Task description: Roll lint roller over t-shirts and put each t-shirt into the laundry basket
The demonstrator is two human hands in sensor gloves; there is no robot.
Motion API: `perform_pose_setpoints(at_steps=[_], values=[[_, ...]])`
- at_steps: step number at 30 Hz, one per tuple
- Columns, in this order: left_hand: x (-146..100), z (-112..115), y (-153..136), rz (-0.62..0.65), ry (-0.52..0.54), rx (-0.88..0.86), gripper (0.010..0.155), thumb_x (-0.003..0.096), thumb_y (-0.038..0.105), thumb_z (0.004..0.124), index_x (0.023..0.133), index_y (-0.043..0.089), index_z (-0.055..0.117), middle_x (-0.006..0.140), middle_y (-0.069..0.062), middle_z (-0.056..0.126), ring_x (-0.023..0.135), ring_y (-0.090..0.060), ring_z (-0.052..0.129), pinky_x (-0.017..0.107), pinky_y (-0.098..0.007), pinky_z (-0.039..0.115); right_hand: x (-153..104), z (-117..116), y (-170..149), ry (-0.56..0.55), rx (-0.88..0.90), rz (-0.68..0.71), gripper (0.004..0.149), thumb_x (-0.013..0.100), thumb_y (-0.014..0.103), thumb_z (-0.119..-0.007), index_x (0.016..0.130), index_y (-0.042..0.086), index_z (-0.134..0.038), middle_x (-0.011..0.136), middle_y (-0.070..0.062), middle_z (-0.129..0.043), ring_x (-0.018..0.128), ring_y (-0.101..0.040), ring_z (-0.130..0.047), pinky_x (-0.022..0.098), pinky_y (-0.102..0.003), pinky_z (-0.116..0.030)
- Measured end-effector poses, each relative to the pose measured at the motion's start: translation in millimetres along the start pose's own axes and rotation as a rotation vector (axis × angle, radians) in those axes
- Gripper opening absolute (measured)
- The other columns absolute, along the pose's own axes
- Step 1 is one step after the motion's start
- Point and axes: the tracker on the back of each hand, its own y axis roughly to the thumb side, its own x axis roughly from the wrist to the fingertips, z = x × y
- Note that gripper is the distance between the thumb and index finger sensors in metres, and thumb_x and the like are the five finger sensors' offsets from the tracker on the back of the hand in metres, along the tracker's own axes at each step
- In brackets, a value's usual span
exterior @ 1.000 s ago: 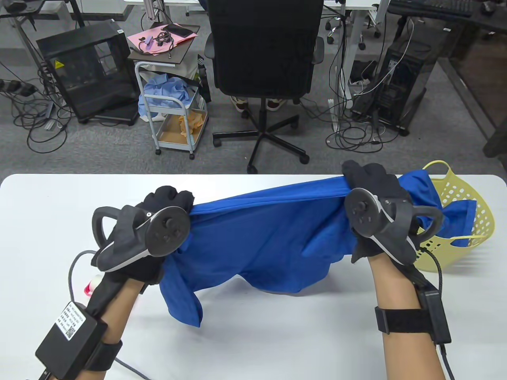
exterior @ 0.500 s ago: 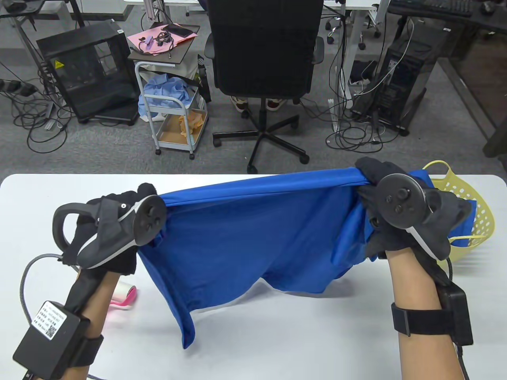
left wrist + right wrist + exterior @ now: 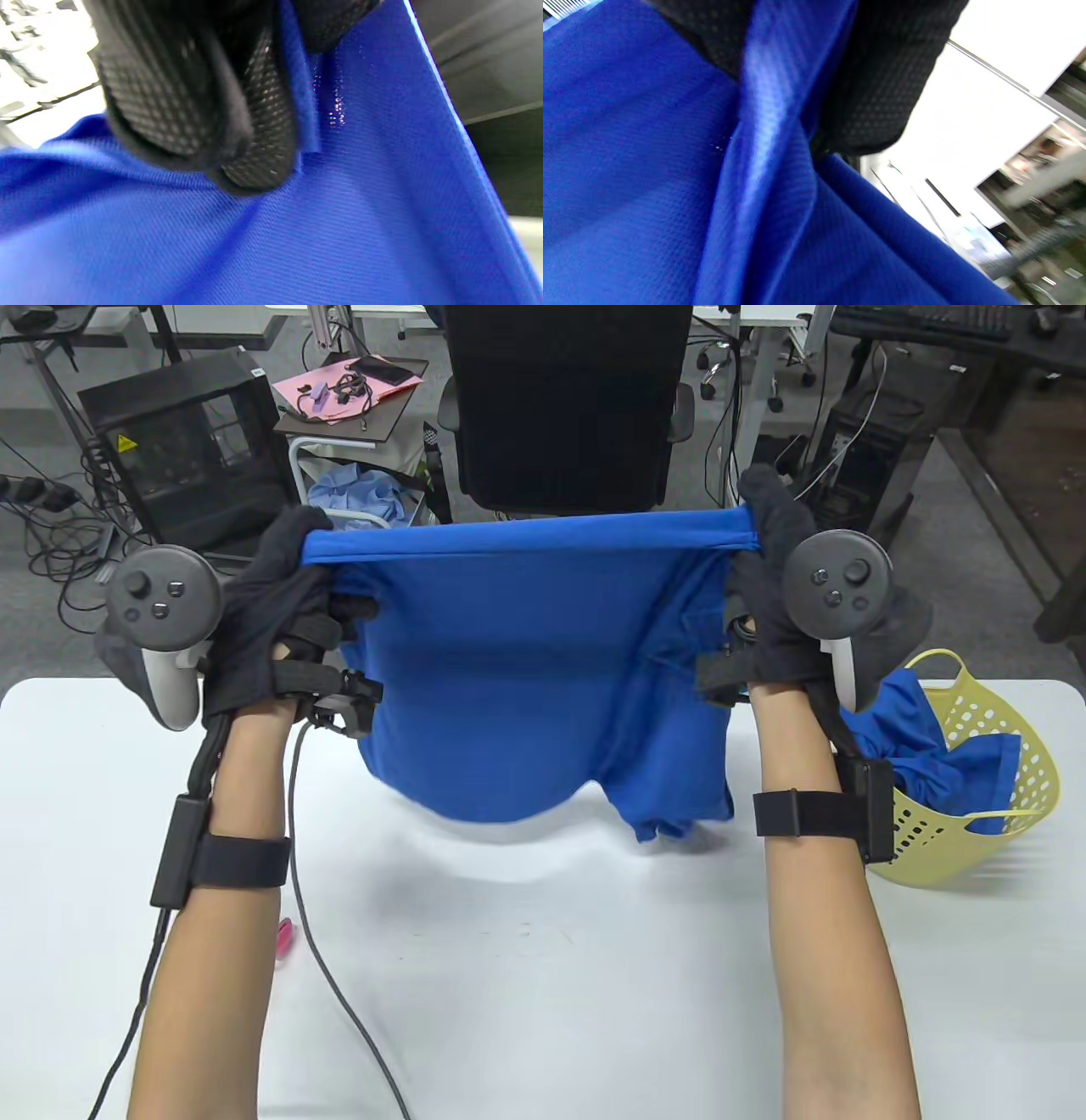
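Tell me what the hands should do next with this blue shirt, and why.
Probably swing it right and lower it into the basket. Both the left hand and right hand hold the shirt stretched in the air, clear of the table.

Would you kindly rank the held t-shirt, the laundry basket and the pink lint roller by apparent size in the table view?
1. T-shirt, held up nearer the camera.
2. Basket, partly hidden.
3. Lint roller, only a sliver showing beside the left forearm.

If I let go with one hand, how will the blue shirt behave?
Probably floppy: the shirt sags between the left hand and right hand, so it would swing down. Likely light, since pinches at the top edge hold it.
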Motion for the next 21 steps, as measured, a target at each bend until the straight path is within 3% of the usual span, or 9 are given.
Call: perform_pose_setpoints(at_steps=[2, 5, 10, 12, 16, 21], values=[[-4, -12, 8, 0.043, 0.004, -0.024, 0.045, 0.0572, 0.033, 0.071, 0.101, 0.022, 0.070, 0.088, -0.009, 0.093, 0.064, -0.016, 0.115, 0.042, -0.029, 0.103, -4, 11, 4, -0.011, 0.014, 0.086, 0.044, 0.052, 0.030, -0.075, 0.094, 0.038, -0.066, 0.094, 0.010, -0.084, 0.074, -0.012, -0.096, 0.053, -0.027, -0.092], [-20, -22, 10, 0.069, -0.069, 0.008, 0.045, 0.0578, 0.033, 0.070, 0.101, 0.022, 0.069, 0.098, -0.009, 0.081, 0.082, -0.023, 0.102, 0.057, -0.037, 0.093, -20, 19, -1, -0.033, -0.036, 0.184, 0.042, 0.051, 0.030, -0.076, 0.091, 0.039, -0.071, 0.094, 0.010, -0.086, 0.076, -0.014, -0.095, 0.055, -0.030, -0.090], [-76, -27, -10, 0.044, -0.256, 0.391, 0.043, 0.0593, 0.036, 0.068, 0.100, 0.022, 0.071, 0.100, -0.009, 0.079, 0.086, -0.032, 0.092, 0.063, -0.047, 0.081, -73, 32, -18, 0.126, -0.124, 0.320, 0.040, 0.051, 0.034, -0.076, 0.090, 0.041, -0.073, 0.092, 0.012, -0.089, 0.078, -0.017, -0.093, 0.055, -0.034, -0.087], [-112, -15, -37, -0.018, -0.432, 0.663, 0.043, 0.0598, 0.039, 0.067, 0.100, 0.025, 0.072, 0.102, -0.007, 0.077, 0.089, -0.032, 0.088, 0.066, -0.049, 0.078, -112, 30, -31, 0.340, -0.137, 0.425, 0.039, 0.052, 0.033, -0.077, 0.090, 0.041, -0.074, 0.092, 0.011, -0.089, 0.077, -0.019, -0.093, 0.053, -0.035, -0.087], [-180, 29, -102, -0.104, -0.757, 0.898, 0.043, 0.0599, 0.041, 0.066, 0.101, 0.030, 0.072, 0.111, -0.006, 0.064, 0.104, -0.038, 0.065, 0.075, -0.060, 0.057, -203, -1, -75, 0.730, -0.314, 0.521, 0.038, 0.051, 0.034, -0.077, 0.088, 0.043, -0.076, 0.092, 0.013, -0.090, 0.080, -0.020, -0.091, 0.054, -0.036, -0.086], [-248, 87, -160, -0.094, -1.021, 1.122, 0.043, 0.0583, 0.041, 0.068, 0.100, 0.030, 0.074, 0.116, -0.001, 0.055, 0.112, -0.040, 0.042, 0.076, -0.062, 0.038, -286, -42, -128, 1.092, -0.366, 0.430, 0.038, 0.051, 0.034, -0.077, 0.089, 0.041, -0.076, 0.098, 0.010, -0.086, 0.090, -0.024, -0.082, 0.062, -0.045, -0.079]])
